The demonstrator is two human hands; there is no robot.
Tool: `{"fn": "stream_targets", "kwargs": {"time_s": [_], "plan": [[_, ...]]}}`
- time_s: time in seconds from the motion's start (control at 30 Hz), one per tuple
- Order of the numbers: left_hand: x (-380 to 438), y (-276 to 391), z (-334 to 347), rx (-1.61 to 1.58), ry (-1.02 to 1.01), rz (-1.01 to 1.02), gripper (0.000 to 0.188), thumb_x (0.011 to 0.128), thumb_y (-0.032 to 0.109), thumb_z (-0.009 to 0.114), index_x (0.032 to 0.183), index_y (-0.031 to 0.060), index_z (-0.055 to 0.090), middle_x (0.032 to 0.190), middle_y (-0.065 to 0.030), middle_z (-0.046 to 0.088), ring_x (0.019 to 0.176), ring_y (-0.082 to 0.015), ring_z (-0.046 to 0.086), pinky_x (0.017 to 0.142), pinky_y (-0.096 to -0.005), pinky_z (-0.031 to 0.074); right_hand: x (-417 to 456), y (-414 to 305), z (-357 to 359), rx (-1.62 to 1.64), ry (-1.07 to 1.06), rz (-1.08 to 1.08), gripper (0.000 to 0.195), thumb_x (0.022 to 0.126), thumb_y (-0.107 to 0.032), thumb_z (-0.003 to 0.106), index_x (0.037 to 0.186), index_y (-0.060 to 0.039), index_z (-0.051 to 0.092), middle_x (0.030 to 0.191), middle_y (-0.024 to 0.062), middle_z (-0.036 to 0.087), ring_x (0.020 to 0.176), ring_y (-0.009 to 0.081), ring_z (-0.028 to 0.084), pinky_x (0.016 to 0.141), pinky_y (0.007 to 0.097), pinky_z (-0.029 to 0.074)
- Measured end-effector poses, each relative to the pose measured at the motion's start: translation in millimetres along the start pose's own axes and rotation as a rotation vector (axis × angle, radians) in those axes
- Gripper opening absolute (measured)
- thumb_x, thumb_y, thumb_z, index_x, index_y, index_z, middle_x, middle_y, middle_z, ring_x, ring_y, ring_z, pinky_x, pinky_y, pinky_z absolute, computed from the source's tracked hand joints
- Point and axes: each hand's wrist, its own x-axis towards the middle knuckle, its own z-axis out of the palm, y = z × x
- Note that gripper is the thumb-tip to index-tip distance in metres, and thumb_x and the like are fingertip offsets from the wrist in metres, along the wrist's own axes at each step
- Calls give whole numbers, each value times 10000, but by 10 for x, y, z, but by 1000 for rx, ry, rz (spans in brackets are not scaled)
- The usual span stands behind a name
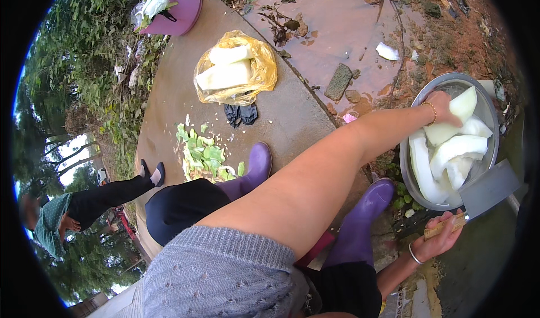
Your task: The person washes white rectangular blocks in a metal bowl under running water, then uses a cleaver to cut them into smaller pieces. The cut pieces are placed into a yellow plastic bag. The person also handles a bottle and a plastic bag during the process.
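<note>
My left hand (pixel 444 107) reaches into a metal basin (pixel 405 166) and grips a pale peeled melon piece (pixel 464 103). Several more white melon pieces (pixel 457 147) lie in the basin, apparently in water. In my right hand (pixel 436 244) is a cleaver (pixel 489 189), held by its wooden handle. Its broad blade overlaps the near rim of the basin in the view; whether it touches cannot be told. A beaded bracelet circles my left wrist, a silver bangle my right.
Green peelings (pixel 206 153) and seeds litter the concrete by my purple boots (pixel 259 162). Beyond sit a black plastic bag (pixel 240 114), a yellow bag (pixel 265 71) with big melon pieces, and a pink bucket (pixel 185 10). Muddy water borders the slab. A person (pixel 52 221) stands at left.
</note>
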Motion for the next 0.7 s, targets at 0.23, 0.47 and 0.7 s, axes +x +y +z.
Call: {"fn": "stream_targets", "kwargs": {"time_s": [0.23,0.47,0.7], "plan": [[-133,-49,146,27,128,-24,665,531,451,777,985,2,593,947,-197,621,913,-309,601,826,-365,461,48,-128,-9,132,57,-67,311,906,-132,461,1166,32,416,748,60,470,511,90,365,422,199,295],[-287,-81,4,-602,-119,-98,541,669,310,763,1047,-21,565,925,-138,630,828,-224,626,744,-341,508,-29,-133,36,121,17,-72,306,907,-133,458,1162,32,417,744,59,462,509,89,363,421,196,299],[-1711,-147,-1782,-268,-98,42,663,728,335,731,1201,-15,425,1036,-131,578,944,-170,566,773,-303,501,39,-131,-101,106,63,-68,315,905,-129,461,1170,36,422,768,64,487,520,89,372,427,198,304]]}}
